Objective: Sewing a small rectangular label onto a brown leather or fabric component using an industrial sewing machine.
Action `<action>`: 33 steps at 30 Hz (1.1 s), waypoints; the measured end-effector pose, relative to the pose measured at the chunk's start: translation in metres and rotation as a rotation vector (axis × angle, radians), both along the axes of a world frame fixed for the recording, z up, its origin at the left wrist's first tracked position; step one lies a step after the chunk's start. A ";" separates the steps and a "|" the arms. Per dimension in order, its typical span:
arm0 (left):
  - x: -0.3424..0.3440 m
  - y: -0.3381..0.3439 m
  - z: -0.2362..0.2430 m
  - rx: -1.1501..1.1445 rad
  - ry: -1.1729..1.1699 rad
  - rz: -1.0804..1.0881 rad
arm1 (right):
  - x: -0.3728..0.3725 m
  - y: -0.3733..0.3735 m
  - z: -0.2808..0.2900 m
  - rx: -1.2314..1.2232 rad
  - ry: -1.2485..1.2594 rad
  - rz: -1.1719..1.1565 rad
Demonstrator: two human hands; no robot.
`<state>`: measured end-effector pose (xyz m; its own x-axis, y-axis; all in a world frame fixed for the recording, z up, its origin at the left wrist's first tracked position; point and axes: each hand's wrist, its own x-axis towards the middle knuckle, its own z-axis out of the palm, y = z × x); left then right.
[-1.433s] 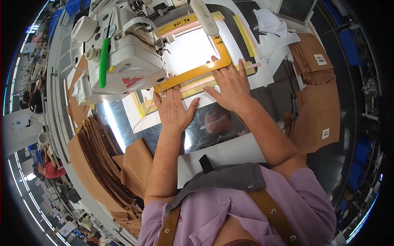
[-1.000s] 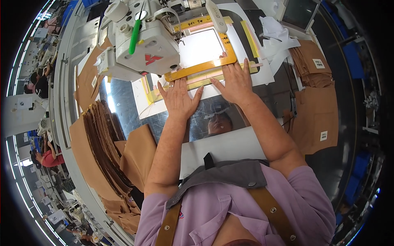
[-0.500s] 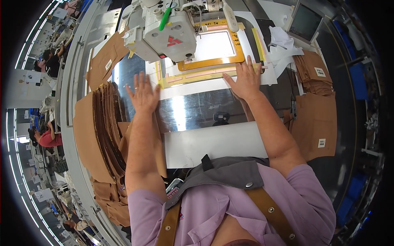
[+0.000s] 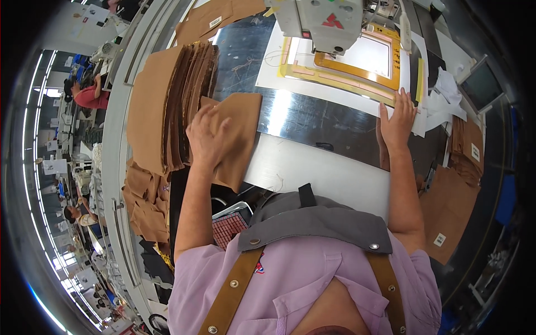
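Observation:
My left hand [image 4: 206, 137] is over a loose brown fabric panel [image 4: 244, 120], its fingers bent and spread apart; it seems to touch the panel but shows no clear grip. Just left of it stands a thick stack of brown fabric panels [image 4: 159, 106]. My right hand [image 4: 398, 120] lies with fingers spread at the near right edge of a white sheet [image 4: 357, 105]. On that sheet is a rectangular orange frame [image 4: 346, 66] with a white opening, bordered by yellow and pink strips. The grey sewing machine head [image 4: 321, 25] hangs over the frame's left part.
A shiny metal plate [image 4: 312, 120] spans the table, with a pale board [image 4: 312, 162] nearer me. Brown panels [image 4: 449, 206] lie at the right, below a monitor [image 4: 486, 84] and crumpled white material [image 4: 444, 95]. More brown pieces [image 4: 145, 195] lie at lower left. People work far left.
My left hand has moved from beside the white sheet back to the loose brown panel near the stack. My right hand stays by the sheet's near right part. The view has shifted left.

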<state>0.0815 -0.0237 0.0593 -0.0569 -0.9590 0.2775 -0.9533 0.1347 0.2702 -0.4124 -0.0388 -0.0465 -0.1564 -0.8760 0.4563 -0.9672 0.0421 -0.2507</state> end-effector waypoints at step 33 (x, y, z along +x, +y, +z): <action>-0.137 0.067 0.148 -0.425 0.177 -1.231 | 0.153 0.084 0.230 0.099 -0.429 1.002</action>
